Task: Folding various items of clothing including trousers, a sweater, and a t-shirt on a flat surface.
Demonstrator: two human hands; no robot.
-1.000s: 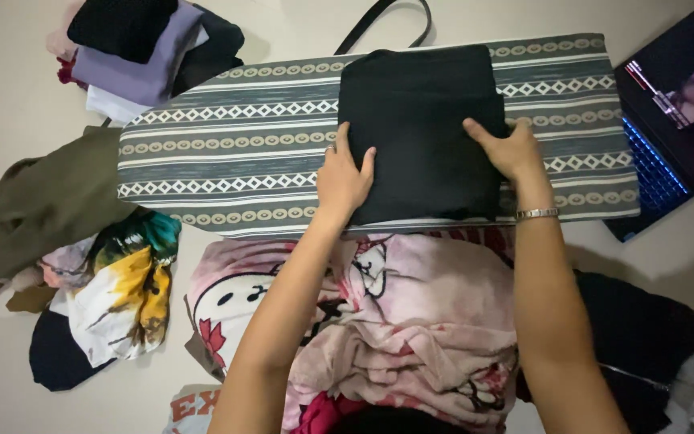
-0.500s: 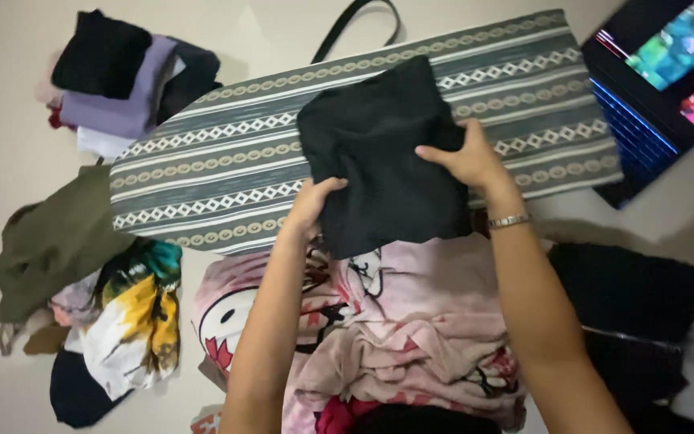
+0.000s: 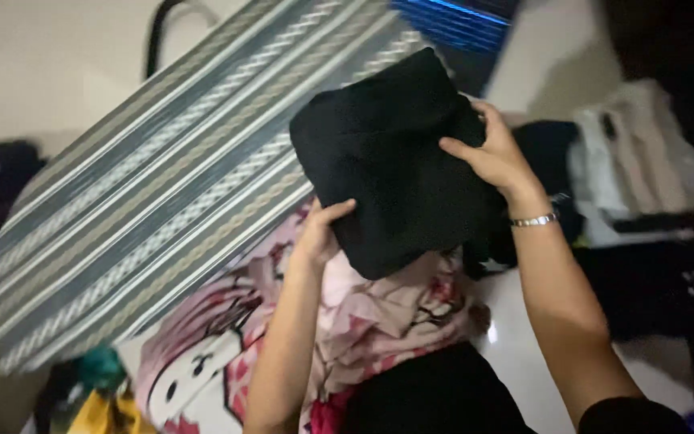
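A folded black garment is lifted off the striped ironing board and held in the air between both hands. My left hand grips its lower left edge from underneath. My right hand, with a silver bracelet at the wrist, clasps its right edge. The garment hangs over the board's near right end and the pink cartoon-print blanket on my lap.
A laptop with a blue-lit keyboard sits beyond the board's far end. Dark and white clothes lie piled on the floor at the right. Colourful cloth shows at the bottom left. A black strap curves behind the board.
Both hands have lifted the black garment off the board and carried it rightward. The view has swung to the right, tilting the board and bringing the right-hand clothes pile into sight.
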